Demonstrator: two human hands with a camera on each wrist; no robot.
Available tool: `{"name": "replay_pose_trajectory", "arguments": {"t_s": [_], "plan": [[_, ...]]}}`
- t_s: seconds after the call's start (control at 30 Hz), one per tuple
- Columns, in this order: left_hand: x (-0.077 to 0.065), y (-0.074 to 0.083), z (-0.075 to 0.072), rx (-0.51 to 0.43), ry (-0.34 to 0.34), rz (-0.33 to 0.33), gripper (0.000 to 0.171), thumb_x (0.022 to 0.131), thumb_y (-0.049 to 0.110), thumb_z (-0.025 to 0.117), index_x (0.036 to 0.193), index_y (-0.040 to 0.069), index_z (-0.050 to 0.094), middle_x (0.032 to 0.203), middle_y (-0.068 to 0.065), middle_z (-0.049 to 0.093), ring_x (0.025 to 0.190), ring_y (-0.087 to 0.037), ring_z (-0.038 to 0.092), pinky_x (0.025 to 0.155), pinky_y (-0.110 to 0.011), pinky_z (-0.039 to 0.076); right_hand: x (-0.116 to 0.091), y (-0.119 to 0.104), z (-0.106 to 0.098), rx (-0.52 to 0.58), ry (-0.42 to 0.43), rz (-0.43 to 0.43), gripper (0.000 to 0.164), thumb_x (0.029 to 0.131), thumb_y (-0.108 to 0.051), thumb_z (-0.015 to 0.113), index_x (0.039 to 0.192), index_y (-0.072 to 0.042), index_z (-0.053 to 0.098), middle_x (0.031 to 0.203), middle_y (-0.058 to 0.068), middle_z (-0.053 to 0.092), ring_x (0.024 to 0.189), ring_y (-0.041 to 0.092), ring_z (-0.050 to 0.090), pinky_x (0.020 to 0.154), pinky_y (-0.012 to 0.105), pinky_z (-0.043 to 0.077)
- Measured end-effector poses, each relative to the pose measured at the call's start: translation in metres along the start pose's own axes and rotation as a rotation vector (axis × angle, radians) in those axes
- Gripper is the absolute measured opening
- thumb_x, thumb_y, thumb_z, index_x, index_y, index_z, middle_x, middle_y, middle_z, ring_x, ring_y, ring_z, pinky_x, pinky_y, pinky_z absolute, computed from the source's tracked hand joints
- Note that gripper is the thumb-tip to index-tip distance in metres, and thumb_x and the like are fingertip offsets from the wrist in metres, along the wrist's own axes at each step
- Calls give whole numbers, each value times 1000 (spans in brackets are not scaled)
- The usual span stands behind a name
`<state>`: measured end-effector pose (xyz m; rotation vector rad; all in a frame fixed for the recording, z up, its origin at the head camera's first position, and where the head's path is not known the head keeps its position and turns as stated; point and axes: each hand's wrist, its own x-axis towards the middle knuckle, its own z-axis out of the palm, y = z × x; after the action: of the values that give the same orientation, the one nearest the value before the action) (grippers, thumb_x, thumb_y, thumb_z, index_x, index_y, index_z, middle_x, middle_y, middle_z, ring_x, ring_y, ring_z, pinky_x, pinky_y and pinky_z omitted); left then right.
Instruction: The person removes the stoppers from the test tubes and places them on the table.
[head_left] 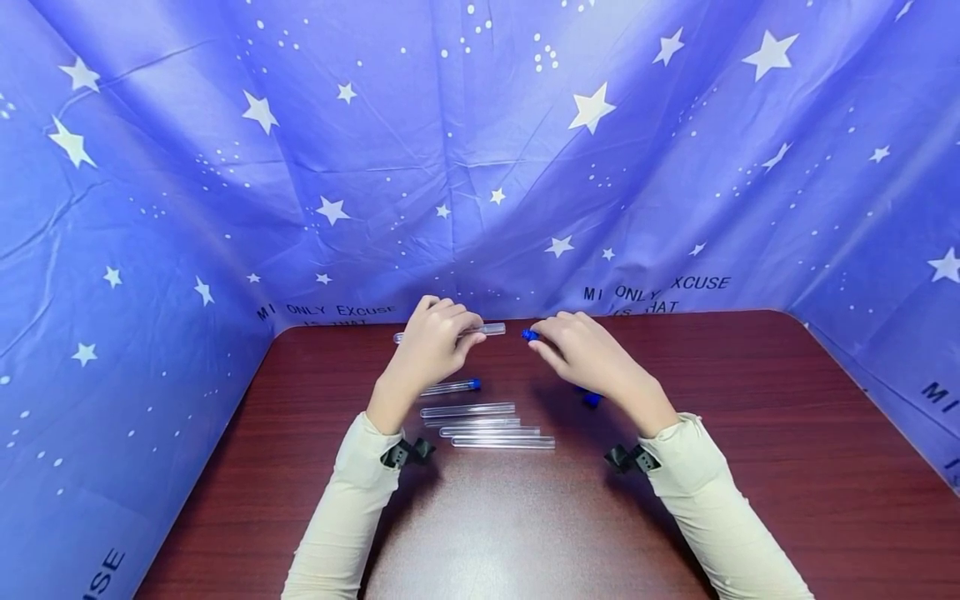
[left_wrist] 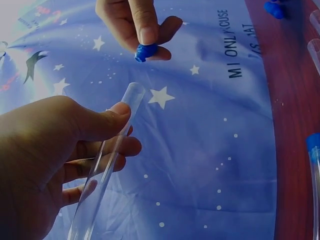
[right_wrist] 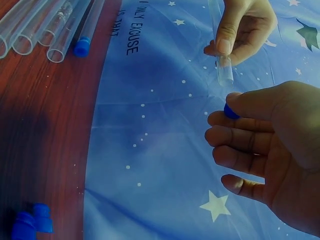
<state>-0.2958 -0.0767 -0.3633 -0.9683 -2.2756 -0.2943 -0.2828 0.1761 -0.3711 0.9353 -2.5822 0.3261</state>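
Observation:
My left hand [head_left: 438, 337] pinches a clear test tube [left_wrist: 102, 165] near its open end, the tube lying almost level above the far part of the table in the head view. Between the thumb and a finger of my right hand [head_left: 588, 350] is a blue stopper [left_wrist: 145, 51]. Tube mouth and stopper face each other with a short gap between them. In the right wrist view the thumb covers most of the stopper, and the other fingers of that hand spread loosely below it.
Several uncapped clear test tubes [head_left: 502, 442] lie side by side on the dark red table [head_left: 750, 433]. Behind them lies a tube with a blue stopper [head_left: 474, 384]. More loose blue stoppers [right_wrist: 42, 217] sit under the right hand. A starry blue cloth [head_left: 450, 167] hangs around the table.

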Motion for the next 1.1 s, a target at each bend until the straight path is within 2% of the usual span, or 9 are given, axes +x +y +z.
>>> {"name": "replay_pose_trajectory", "arguments": {"t_s": [0.3,0.6,0.83,1.0,1.1], "plan": [[1,0,-3,-20,0,-6,11,90,22,77,91,12,77,84,1,76,79,-19,64,87,-39,46,-1,6,-8,25,-10,43,24,100,-20,63,113,-1,71,103,11,74,98,31,67,92,48,51],[1,-1,-8,-23,14,19,10,88,21,79,91,12,76,84,2,75,77,-18,63,86,-38,46,-1,16,-20,-13,-10,33,24,101,-20,61,116,-3,70,102,10,74,95,31,66,93,50,50],[-1,-4,-11,-6,-24,42,10,88,22,79,90,13,75,81,3,72,76,-18,62,86,-38,46,-4,24,-19,-67,-46,21,23,102,-23,59,115,-7,68,98,8,74,92,31,67,87,50,50],[-4,-5,-10,17,-72,45,12,90,25,77,90,14,74,80,4,70,77,-17,61,86,-38,46,-8,29,-15,-98,-64,14,20,102,-26,59,107,-7,66,91,7,72,89,31,67,84,50,49],[-5,-5,-8,15,-107,41,11,90,24,77,90,14,73,80,4,70,77,-17,61,86,-38,46,-10,30,-14,-108,-80,15,22,102,-27,59,107,-7,67,91,8,71,90,30,67,84,50,49]]}}
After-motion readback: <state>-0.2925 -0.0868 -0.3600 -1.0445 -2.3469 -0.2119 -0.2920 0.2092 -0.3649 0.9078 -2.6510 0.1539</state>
